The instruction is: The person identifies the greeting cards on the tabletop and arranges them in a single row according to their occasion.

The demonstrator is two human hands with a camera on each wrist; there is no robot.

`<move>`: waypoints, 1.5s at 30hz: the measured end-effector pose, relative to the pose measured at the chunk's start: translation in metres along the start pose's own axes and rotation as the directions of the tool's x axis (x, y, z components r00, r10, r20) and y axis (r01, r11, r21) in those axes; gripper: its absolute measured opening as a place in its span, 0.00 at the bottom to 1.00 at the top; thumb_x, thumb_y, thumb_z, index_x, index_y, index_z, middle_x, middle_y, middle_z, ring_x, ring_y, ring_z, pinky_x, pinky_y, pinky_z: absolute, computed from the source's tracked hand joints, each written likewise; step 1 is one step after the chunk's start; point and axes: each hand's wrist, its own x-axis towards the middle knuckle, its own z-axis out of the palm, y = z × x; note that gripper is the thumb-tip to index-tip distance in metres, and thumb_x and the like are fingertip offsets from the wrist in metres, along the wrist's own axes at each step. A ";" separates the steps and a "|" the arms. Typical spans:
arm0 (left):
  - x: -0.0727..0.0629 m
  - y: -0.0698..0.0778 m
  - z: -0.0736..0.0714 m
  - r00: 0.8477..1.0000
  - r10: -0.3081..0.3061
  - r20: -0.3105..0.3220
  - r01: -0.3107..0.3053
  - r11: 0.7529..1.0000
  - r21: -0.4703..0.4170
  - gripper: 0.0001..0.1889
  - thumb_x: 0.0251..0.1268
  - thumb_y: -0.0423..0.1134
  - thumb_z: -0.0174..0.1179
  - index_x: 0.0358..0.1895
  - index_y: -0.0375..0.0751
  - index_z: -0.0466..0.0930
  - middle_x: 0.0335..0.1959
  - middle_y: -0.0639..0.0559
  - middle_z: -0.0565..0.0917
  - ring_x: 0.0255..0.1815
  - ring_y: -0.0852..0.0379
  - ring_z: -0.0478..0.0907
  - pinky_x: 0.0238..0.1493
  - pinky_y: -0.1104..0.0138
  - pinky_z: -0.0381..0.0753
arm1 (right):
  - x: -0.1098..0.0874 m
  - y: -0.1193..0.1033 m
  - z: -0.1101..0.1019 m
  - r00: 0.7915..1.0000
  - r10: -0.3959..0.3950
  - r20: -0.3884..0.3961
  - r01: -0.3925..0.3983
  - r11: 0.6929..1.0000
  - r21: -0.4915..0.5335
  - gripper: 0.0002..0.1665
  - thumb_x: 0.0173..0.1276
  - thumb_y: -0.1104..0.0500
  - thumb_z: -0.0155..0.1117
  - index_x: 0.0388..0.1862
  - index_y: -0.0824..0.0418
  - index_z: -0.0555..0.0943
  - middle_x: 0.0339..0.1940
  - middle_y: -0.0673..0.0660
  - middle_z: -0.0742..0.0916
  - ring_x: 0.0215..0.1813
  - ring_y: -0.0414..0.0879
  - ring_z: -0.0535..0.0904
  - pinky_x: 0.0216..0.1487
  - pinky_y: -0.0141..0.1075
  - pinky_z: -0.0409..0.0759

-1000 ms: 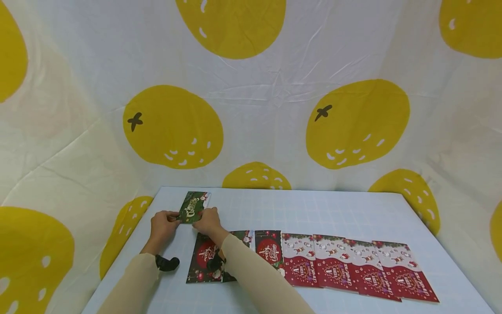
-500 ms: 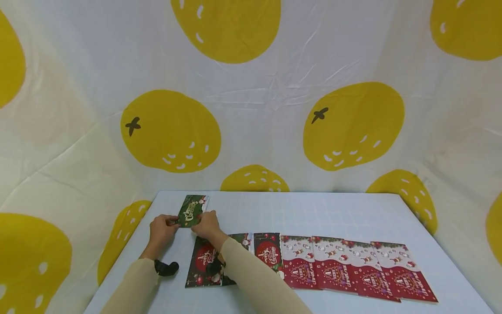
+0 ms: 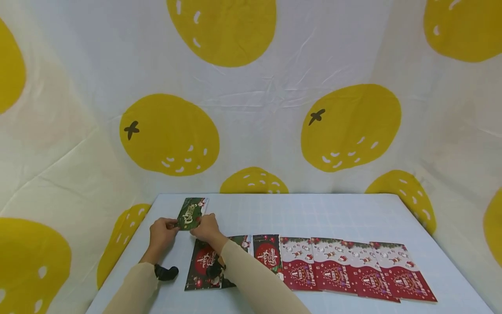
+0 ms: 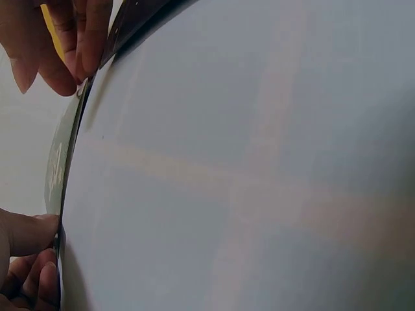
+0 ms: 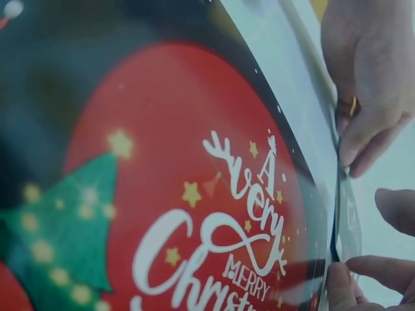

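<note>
In the head view a green greeting card (image 3: 191,213) with pale lettering is at the back left of the table. My left hand (image 3: 162,234) pinches its near left corner. My right hand (image 3: 208,227) pinches its near right side, with the forearm crossing over the row of cards. Seen edge-on in the left wrist view, the green card (image 4: 57,172) has a thumb on its face and fingers curled beneath. A dark card (image 5: 162,162) with a red circle and Christmas lettering fills much of the right wrist view, below my right hand (image 5: 373,84).
Along the front runs a row of cards: a dark card (image 3: 200,272) at left, another dark card (image 3: 268,253), then several overlapping red and white cards, including a red card (image 3: 408,272). The pale table (image 3: 313,216) meets a fruit-print cloth (image 3: 259,131) behind.
The whole scene sits slightly lower and farther left in the head view. Both hands keep their hold on the green card, which stays in nearly the same place on the table.
</note>
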 end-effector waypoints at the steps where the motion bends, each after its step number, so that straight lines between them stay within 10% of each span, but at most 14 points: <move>1: 0.000 -0.001 0.000 1.000 0.003 -0.004 -0.003 1.000 0.001 0.14 0.62 0.26 0.69 0.50 0.23 0.87 0.38 0.33 0.84 0.41 0.40 0.80 0.41 0.53 0.77 | 0.000 0.000 0.001 1.000 -0.001 0.003 0.001 1.000 -0.001 0.21 0.64 0.54 0.78 0.41 0.73 0.88 0.47 0.60 0.78 0.41 0.44 0.70 0.48 0.35 0.79; 22: -0.008 0.002 0.003 0.997 0.063 -0.050 -0.063 0.998 0.006 0.12 0.62 0.25 0.68 0.48 0.24 0.87 0.42 0.31 0.83 0.43 0.38 0.80 0.43 0.48 0.77 | -0.007 0.004 -0.003 0.999 -0.043 0.003 0.043 0.999 0.020 0.15 0.65 0.55 0.77 0.32 0.68 0.87 0.50 0.62 0.84 0.53 0.48 0.75 0.52 0.37 0.77; 29: -0.007 0.010 0.004 0.994 0.079 -0.078 -0.080 0.997 -0.020 0.13 0.62 0.26 0.69 0.50 0.24 0.86 0.45 0.31 0.82 0.44 0.38 0.80 0.43 0.51 0.77 | -0.013 0.006 -0.007 0.996 -0.050 -0.077 0.057 0.994 0.091 0.23 0.64 0.58 0.77 0.53 0.73 0.88 0.54 0.65 0.85 0.57 0.53 0.80 0.60 0.42 0.80; 45: -0.019 0.049 0.020 0.991 0.136 -0.013 -0.136 0.973 -0.189 0.16 0.64 0.27 0.71 0.54 0.27 0.86 0.47 0.33 0.87 0.46 0.38 0.84 0.48 0.49 0.84 | -0.035 0.041 -0.045 0.982 -0.115 -0.148 0.153 0.948 0.277 0.25 0.71 0.61 0.72 0.63 0.72 0.82 0.52 0.65 0.85 0.50 0.56 0.85 0.45 0.42 0.86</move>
